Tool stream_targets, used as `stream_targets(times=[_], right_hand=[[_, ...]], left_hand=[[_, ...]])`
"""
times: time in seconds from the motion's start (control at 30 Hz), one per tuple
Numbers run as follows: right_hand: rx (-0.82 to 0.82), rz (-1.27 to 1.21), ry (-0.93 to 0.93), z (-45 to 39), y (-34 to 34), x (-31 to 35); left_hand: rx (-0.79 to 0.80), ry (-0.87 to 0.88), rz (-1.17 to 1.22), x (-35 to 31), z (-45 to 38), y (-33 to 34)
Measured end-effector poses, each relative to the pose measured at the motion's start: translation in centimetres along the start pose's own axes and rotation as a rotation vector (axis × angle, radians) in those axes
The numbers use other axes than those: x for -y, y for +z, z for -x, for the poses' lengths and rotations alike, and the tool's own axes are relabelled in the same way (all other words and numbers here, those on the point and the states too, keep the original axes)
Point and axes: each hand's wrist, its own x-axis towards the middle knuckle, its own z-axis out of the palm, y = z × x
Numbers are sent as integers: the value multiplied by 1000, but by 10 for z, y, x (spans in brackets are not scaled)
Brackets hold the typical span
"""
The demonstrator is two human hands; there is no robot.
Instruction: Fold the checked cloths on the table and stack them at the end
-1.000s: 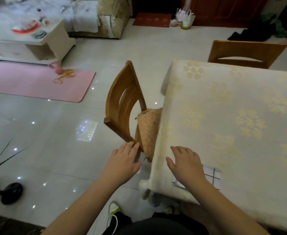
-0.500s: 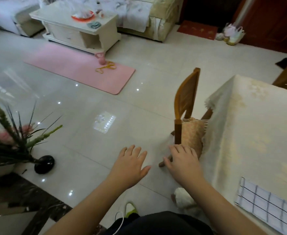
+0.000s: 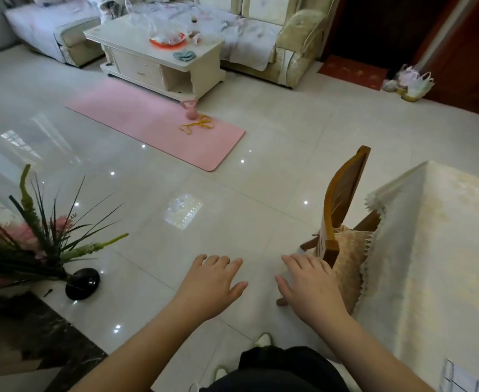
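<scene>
I see both arms stretched forward over the floor, palms down. My left hand [image 3: 214,284] hangs with fingers spread and relaxed, holding nothing. My right hand [image 3: 310,284] is the same, empty, just beside the wooden chair [image 3: 342,199]. One checked cloth [image 3: 458,377] lies flat at the table's [image 3: 444,250] near edge, white with dark lines, mostly cut off.

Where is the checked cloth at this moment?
In the head view only a corner of the checked cloth shows, at the bottom right edge of the frame, lying on the tablecloth-covered table, right of the person's right forearm.
</scene>
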Motion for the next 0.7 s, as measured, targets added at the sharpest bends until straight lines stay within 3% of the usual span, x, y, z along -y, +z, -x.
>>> stream_targets(times=[0.53,0.7], right_hand=[[2,34,49,-162,-74,-42],[15,4,65,-219,-86,-31]], left_hand=[[-90,4,-34,23,-169,-92],[-47,48,-13,54,-223,-113]])
